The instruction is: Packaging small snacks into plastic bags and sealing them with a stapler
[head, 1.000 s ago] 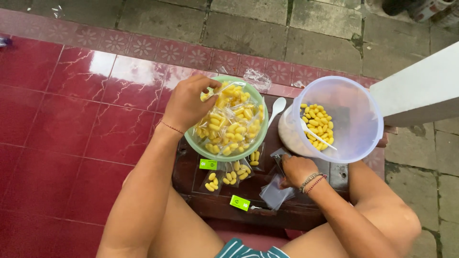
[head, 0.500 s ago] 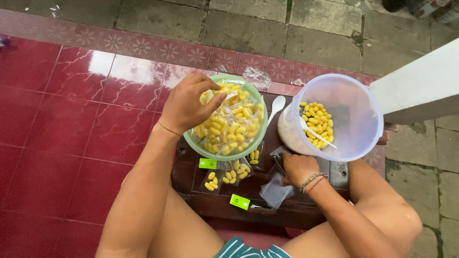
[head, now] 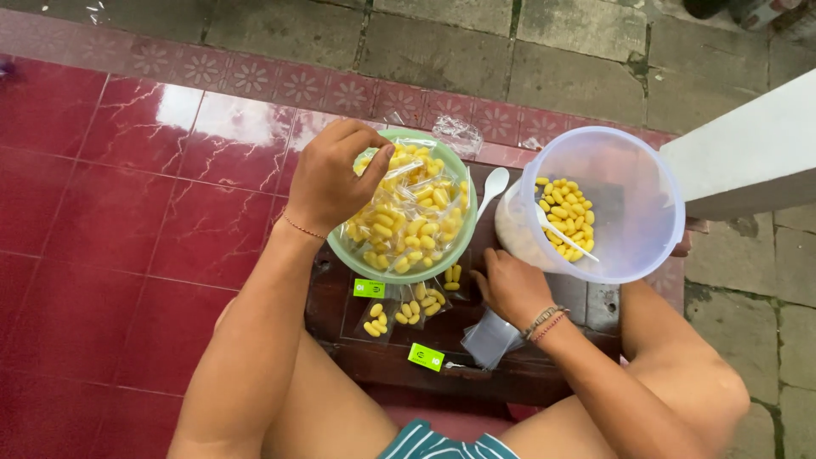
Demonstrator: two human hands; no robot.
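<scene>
— Left hand point(head: 334, 174): curled over the near-left rim of a green bowl point(head: 344, 248), fingers pinching the top of a small clear bag point(head: 393, 166). Bag full of little yellow oval pieces, shiny and crinkly.

— And under the hand?

— More clear bags of yellow pieces point(head: 416, 217), piled high in the round green bowl. Smooth plastic, thin rim. Bowl's left side hidden by the hand.

— Right hand point(head: 508, 285)?

— Resting flat on a dark wooden board point(head: 340, 316), fingers bent a little, holding nothing that shows. Fingertips hard to make out. Just left of it, two filled bags with green tags point(head: 399, 310). Just below it, a stack of empty clear bags point(head: 491, 338), partly hidden by the wrist.

— Above the right hand?

— A big clear tub point(head: 633, 255), round, cloudy plastic, with loose yellow pieces point(head: 568, 217) and a white spoon point(head: 563, 234) inside. Another white spoon point(head: 493, 185) between tub and bowl, handle partly hidden. Shiny red tiles point(head: 127, 195) far left of the left hand, rough grey stone point(head: 476, 51) beyond.
</scene>
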